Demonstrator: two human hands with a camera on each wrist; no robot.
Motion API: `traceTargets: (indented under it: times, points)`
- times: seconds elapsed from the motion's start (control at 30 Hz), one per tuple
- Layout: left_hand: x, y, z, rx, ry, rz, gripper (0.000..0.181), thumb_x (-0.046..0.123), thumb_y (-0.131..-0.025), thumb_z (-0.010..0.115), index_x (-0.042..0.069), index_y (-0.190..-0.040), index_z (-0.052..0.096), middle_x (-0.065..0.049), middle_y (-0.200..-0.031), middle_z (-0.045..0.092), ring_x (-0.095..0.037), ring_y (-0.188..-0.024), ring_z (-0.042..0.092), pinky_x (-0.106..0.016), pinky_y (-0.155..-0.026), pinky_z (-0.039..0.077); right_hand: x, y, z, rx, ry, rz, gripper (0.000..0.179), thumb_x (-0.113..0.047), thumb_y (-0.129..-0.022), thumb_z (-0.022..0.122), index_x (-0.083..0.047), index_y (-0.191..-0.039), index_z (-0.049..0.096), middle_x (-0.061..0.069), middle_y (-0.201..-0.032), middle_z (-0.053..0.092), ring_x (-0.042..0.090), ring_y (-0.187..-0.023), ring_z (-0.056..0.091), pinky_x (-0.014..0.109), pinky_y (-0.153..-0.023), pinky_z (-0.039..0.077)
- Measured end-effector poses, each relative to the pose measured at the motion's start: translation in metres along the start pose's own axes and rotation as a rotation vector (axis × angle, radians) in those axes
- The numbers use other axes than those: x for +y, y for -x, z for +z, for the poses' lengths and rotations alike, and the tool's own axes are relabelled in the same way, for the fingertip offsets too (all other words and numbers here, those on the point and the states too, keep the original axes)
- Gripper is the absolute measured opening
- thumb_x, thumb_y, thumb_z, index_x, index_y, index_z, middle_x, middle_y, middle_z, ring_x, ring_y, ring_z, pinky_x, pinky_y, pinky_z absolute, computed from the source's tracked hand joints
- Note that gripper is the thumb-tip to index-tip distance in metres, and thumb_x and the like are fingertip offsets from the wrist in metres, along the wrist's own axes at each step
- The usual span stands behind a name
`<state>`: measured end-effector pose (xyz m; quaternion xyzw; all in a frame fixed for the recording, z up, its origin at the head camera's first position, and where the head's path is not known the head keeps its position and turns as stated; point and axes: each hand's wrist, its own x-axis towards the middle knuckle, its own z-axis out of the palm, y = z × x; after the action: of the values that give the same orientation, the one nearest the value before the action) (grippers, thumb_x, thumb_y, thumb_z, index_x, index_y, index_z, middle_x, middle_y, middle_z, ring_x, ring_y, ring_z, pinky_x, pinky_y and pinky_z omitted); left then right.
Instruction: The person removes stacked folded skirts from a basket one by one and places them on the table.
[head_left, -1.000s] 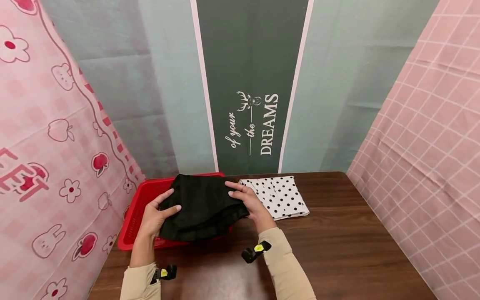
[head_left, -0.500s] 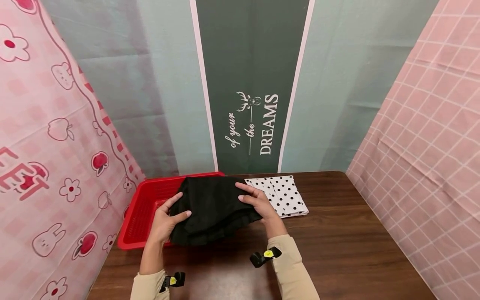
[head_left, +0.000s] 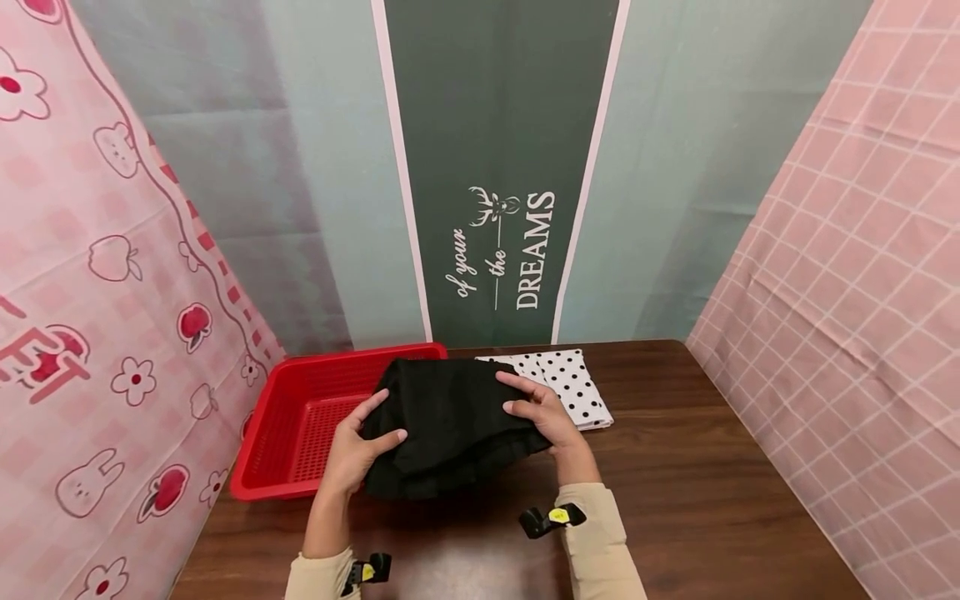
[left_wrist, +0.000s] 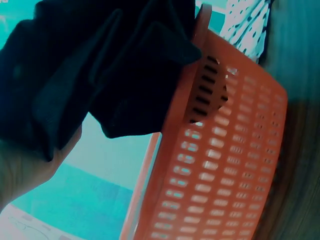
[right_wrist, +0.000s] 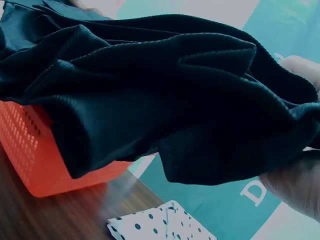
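Note:
A folded black cloth garment with loose layered edges hangs above the table between both hands. My left hand grips its left side, thumb on top and the other fingers along the edge. At its right side my right hand pinches the fabric, thumb and forefinger on top. In the right wrist view the cloth sags in several folds, clear of the tabletop. The left wrist view shows the dark cloth overlapping the basket's rim.
A red perforated plastic basket stands at the left on the brown wooden table. Behind the right hand lies a folded white cloth with black dots. Fabric curtains enclose the table on the back and sides.
Both hands have carried the black garment to the right and slightly toward the body, away from over the basket. More of the basket's inside now shows; the dotted cloth lies in place.

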<state>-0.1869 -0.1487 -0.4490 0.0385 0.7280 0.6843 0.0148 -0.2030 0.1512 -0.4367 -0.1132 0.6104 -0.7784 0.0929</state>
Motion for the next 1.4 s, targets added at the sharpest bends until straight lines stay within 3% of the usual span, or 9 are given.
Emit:
traceTargets:
  times: [0.43,1.03,1.4]
  points:
    - [-0.021,0.012,0.035,-0.015,0.138,0.026,0.063,-0.002,-0.076,0.074,0.01,-0.134,0.051,-0.017,-0.13,0.049,-0.03,-0.105,0.053,-0.028,-0.079,0.048,0.024,0.027,-0.035,0.077,0.048,-0.045,0.052,0.006,-0.084,0.058,0.006,-0.134,0.044,0.022,-0.13,0.047,0.018,-0.095,0.06,0.027,-0.072,0.051]
    - [-0.041,0.014,0.088,-0.078,0.23,0.125,0.063,0.001,-0.078,0.073,0.004,-0.135,0.048,-0.021,-0.129,0.049,-0.029,-0.105,0.055,-0.029,-0.08,0.049,0.028,0.063,-0.074,0.105,0.017,-0.135,0.051,0.006,-0.087,0.057,0.006,-0.136,0.041,0.008,-0.124,0.056,0.019,-0.096,0.061,0.03,-0.071,0.052]
    - [-0.057,0.019,0.115,-0.154,0.308,0.098,0.065,-0.006,-0.078,0.069,-0.002,-0.137,0.042,-0.025,-0.124,0.052,-0.031,-0.105,0.056,-0.029,-0.078,0.05,0.043,0.082,-0.097,0.132,0.007,-0.153,0.05,0.008,-0.087,0.055,0.004,-0.136,0.042,0.006,-0.127,0.052,0.018,-0.097,0.06,0.03,-0.071,0.053]
